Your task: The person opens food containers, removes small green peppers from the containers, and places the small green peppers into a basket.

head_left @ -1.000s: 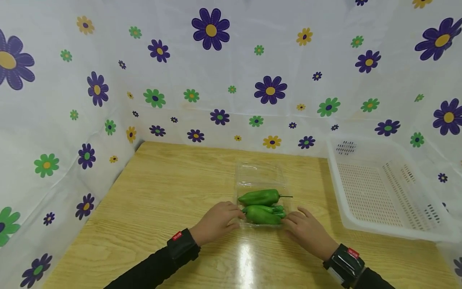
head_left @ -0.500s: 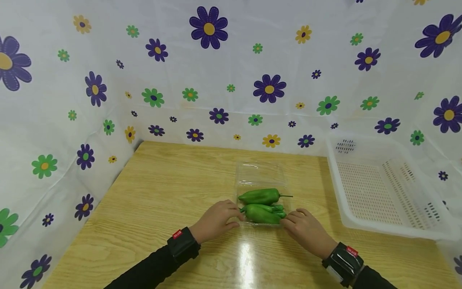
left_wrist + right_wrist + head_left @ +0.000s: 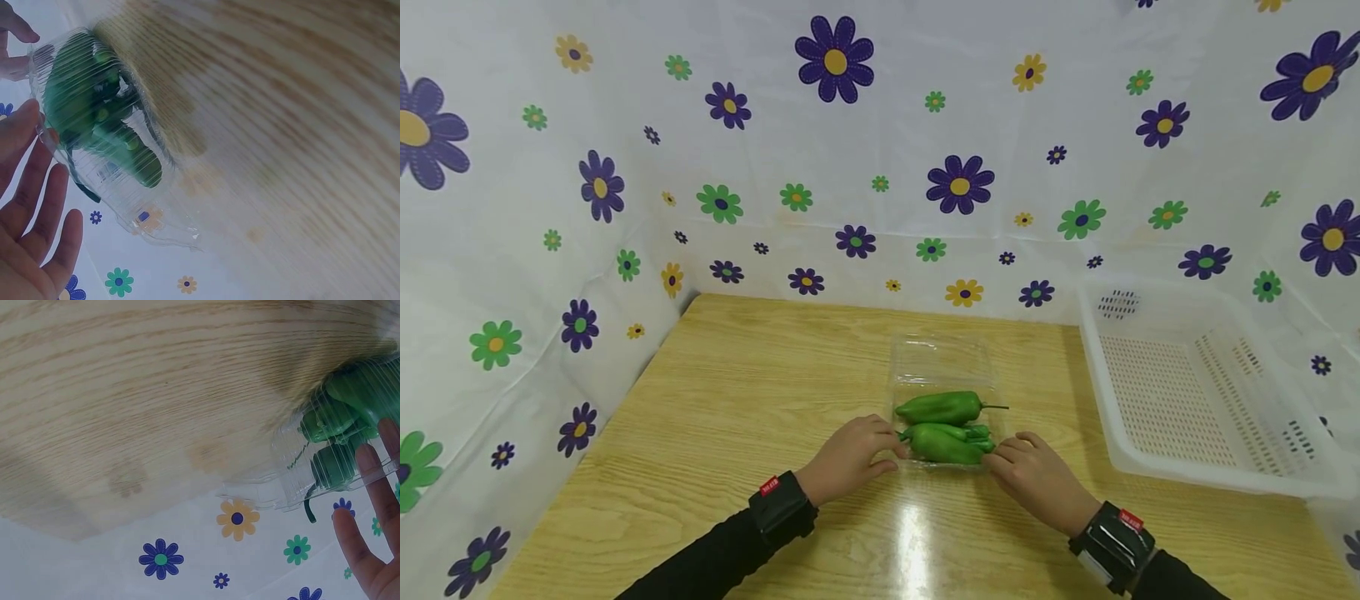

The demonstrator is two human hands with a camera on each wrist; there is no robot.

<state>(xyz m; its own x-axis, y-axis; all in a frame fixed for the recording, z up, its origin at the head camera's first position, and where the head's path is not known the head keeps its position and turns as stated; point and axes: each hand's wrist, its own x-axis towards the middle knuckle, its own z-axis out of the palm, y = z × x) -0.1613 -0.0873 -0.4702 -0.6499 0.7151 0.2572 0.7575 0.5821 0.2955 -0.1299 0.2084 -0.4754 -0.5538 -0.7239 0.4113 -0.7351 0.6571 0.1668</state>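
Observation:
A clear plastic clamshell box (image 3: 940, 360) with its lid folded back lies on the table, holding several green peppers (image 3: 946, 443). One long pepper (image 3: 938, 408) lies at the back, its thin stem reaching past the box's right side. My left hand (image 3: 853, 458) pinches the box's near left edge between thumb and forefinger; its other fingers spread in the left wrist view. At the near right corner, my right hand (image 3: 1037, 479) grips the edge. Some of its fingers (image 3: 375, 487) lie along the box's side in the right wrist view, where its thumb is out of sight.
A white perforated plastic basket (image 3: 1180, 400) stands on the right of the wooden table (image 3: 760, 375). White cloth (image 3: 880, 133) printed with flowers closes off the back and both sides.
Very little differs. Between the first frame and the second, my right hand shifted slightly left against the box's corner. Since then both hands and the peppers have stayed still.

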